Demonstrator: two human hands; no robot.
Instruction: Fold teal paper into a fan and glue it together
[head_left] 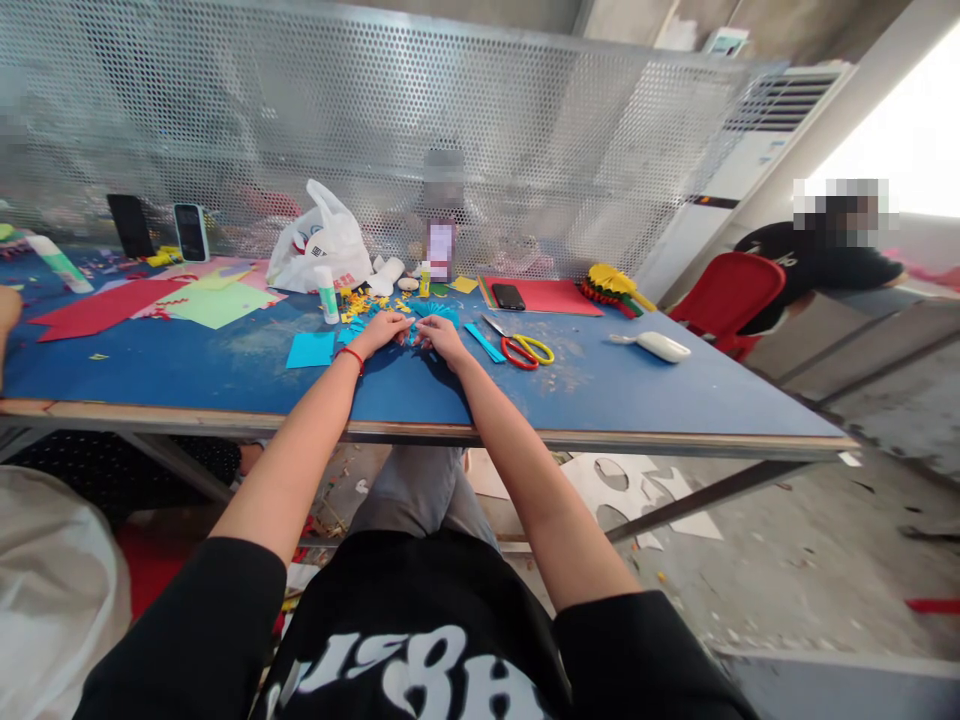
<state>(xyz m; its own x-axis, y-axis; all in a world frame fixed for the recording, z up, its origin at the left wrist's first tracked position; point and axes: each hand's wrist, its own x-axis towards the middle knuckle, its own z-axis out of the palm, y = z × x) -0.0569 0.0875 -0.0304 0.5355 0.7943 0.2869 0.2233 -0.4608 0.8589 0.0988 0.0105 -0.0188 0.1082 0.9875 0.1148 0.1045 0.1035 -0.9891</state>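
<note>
Black T-shirt point(420, 645) with white lettering fills the foreground, and beyond it spreads a blue tabletop point(255, 378), where two bare forearms reach forward and converge. The left hand point(385, 331), with a red bracelet point(361, 359), and the right hand point(444, 341) nearly meet, backs upward, fingertips pinched together on a piece of blue paper point(412, 336). Behind the right hand fans bright blue fringed paper point(444, 312); the pinched piece is small, mostly finger-hidden, its shape unclear.
</note>
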